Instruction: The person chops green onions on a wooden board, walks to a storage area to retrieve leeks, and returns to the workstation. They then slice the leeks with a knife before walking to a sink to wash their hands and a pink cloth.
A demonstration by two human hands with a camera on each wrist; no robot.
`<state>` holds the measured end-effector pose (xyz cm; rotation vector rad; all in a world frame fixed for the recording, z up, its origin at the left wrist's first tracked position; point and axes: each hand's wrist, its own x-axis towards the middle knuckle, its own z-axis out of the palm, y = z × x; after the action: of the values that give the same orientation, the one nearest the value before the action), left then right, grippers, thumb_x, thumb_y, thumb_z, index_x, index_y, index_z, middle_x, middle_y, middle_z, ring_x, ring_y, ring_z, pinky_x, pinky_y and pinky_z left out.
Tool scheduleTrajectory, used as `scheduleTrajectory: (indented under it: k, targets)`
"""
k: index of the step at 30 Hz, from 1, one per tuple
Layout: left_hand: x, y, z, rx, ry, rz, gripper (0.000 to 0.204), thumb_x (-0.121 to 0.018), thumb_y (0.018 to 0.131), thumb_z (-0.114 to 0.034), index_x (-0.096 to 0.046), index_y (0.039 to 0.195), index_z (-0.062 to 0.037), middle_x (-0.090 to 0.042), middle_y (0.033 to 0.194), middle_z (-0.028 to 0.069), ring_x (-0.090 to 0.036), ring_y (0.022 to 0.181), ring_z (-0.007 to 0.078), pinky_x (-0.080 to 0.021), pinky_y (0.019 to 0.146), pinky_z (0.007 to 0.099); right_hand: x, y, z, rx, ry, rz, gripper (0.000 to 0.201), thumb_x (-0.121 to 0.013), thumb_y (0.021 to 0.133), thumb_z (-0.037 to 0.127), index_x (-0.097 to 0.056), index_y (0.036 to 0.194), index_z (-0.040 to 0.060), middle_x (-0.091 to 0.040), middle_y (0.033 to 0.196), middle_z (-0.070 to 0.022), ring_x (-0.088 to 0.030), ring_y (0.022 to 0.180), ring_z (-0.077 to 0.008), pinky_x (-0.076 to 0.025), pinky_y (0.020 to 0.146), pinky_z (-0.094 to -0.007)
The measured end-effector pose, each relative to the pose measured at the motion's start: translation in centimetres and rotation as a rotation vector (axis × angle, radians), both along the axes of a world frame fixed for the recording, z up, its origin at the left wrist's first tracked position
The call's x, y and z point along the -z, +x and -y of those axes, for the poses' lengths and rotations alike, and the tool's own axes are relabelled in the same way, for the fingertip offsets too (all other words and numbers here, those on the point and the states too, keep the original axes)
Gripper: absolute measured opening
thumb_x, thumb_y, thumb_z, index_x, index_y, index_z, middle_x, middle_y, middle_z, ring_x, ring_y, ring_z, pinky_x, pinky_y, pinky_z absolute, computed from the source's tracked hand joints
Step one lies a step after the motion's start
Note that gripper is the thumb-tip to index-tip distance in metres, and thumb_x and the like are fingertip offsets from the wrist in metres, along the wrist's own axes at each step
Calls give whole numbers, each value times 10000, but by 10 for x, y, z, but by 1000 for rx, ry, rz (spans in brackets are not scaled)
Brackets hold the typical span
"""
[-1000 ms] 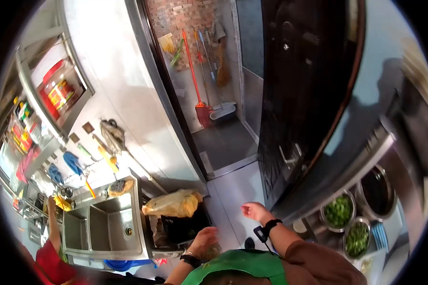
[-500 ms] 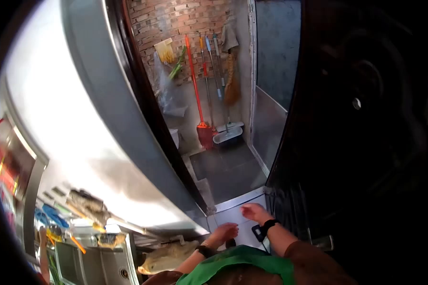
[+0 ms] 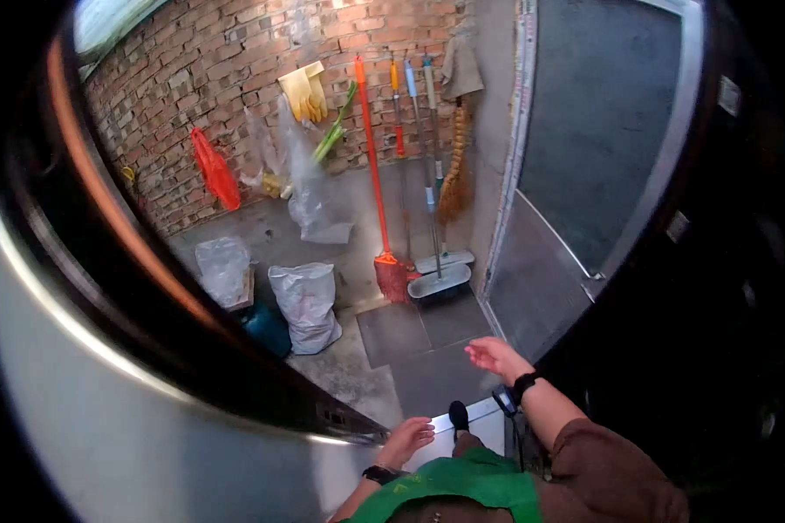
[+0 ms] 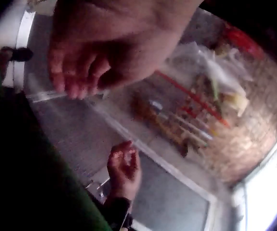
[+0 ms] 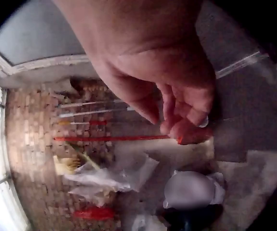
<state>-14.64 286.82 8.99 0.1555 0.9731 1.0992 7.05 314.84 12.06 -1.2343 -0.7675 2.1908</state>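
Fingers loosely curled on both hands, holding nothing — left hand (image 3: 407, 433) low by the steel door frame (image 3: 192, 383), right hand (image 3: 494, 356) raised over the grey floor tiles (image 3: 427, 336). Ahead: red brick wall (image 3: 227, 78), white filled sack (image 3: 305, 305), orange-handled broom (image 3: 384, 253) — leaning near yellow rubber gloves (image 3: 305, 91).
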Motion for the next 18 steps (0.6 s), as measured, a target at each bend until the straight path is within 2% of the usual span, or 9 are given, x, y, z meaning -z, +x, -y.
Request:
scheduleTrajectory:
  k: [2,4,6,8,10,13,15,18]
  targets:
    - [10,-23,-30,-3,-6,16,262,-591,1007,-138,-587,1230,1,-651,1171,128,-657,1060,245,-572,962,377,-13,-35,-55,-61,-6,-57,128,-642,959,126,-651,999,4,-720,901,-106,-678,714,-188,-606,683,-323]
    - [6,-43,-71,-138,52,-9,248,-584,1011,-147,-593,1216,-9,-658,1145,120,-660,1036,231,-574,947,375,-28,-74,-121,-88,86,-30,134,-656,954,135,-655,1015,15,-724,925,-100,-678,725,-175,-605,697,-318]
    - [-9,-56,-106,-218,29,-75,230,-579,1015,-163,-599,1198,-24,-667,1100,113,-665,1003,213,-578,926,363,-58,-108,-177,-196,125,-15,164,-670,942,127,-645,1065,21,-726,927,-96,-679,732,-153,-609,707,-316]
    - [-16,-76,-138,-290,15,-148,221,-569,1019,-168,-599,1186,-26,-671,1071,106,-665,986,206,-574,922,366,-68,-147,-238,-231,165,-129,156,-657,947,121,-640,1066,22,-724,919,-102,-678,720,-158,-612,699,-317]
    - [-17,-87,-156,-344,-7,-155,224,-564,1017,-163,-598,1189,-23,-671,1075,112,-667,982,224,-574,927,394,-76,-186,-295,-295,240,-128,98,-646,959,121,-657,1002,34,-719,930,-103,-671,774,-167,-598,715,-324]
    - [-5,-102,-179,-484,-34,-49,213,-557,1015,-149,-605,1175,-18,-674,1070,122,-669,981,243,-572,932,418,-107,-238,-344,-302,252,-116,94,-651,957,104,-651,1009,25,-718,938,-117,-671,774,-164,-604,724,-332]
    - [12,-124,-197,-607,-211,-37,213,-561,1010,-151,-620,1168,-20,-680,1079,125,-667,985,264,-572,923,417,-123,-277,-381,-323,314,-109,124,-662,955,106,-650,1040,16,-721,948,-122,-676,780,-167,-609,734,-331]
    - [57,-167,-214,-687,-254,1,201,-562,1005,-150,-629,1144,-21,-687,1072,133,-669,980,271,-570,929,430,-149,-328,-429,-395,458,-152,157,-688,942,143,-645,1046,34,-712,945,-86,-668,787,-161,-598,740,-315]
